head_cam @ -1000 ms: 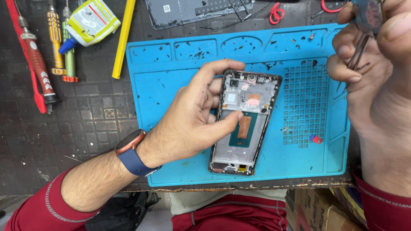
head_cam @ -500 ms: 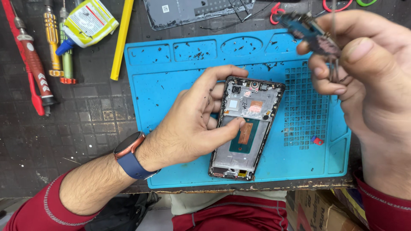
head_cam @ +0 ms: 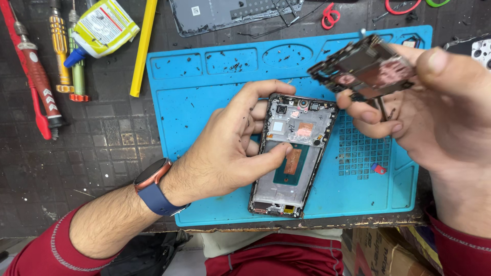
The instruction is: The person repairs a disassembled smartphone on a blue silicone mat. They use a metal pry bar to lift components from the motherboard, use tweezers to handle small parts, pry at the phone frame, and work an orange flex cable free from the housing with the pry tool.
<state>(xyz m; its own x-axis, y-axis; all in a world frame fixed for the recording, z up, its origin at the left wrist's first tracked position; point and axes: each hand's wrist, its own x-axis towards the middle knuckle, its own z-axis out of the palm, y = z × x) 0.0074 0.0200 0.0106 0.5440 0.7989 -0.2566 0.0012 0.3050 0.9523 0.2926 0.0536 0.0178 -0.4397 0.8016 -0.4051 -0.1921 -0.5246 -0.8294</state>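
We have the phone frame (head_cam: 292,156) lying face-down and open on the blue mat (head_cam: 204,102), its back off and the inner shell bare, slanted a little with its camera end away from us. Our left hand (head_cam: 230,153) pins it there: fingers (head_cam: 261,92) curl over the top left edge, thumb (head_cam: 266,156) presses into the middle of the shell, so that hand is clamped on the frame. Up to the right, our right hand (head_cam: 434,117) holds the board (head_cam: 365,66) clear of the phone, in the air above the mat, thumb on top and fingers closed beneath it. A thin tool seems tucked in the same grip, though we cannot make out what kind.

We judge this the step where the board is out of the frame, or just about to go in; which way, we cannot tell. Either way the next move calls for a steady frame and a level, gentle carry of the board, with no flexing.

Further out on the counter (head_cam: 76,168): a grey back cover (head_cam: 225,13) beyond the mat, a yellow pry stick (head_cam: 143,48), a glue bottle (head_cam: 99,30) and screwdrivers (head_cam: 36,76) at left.
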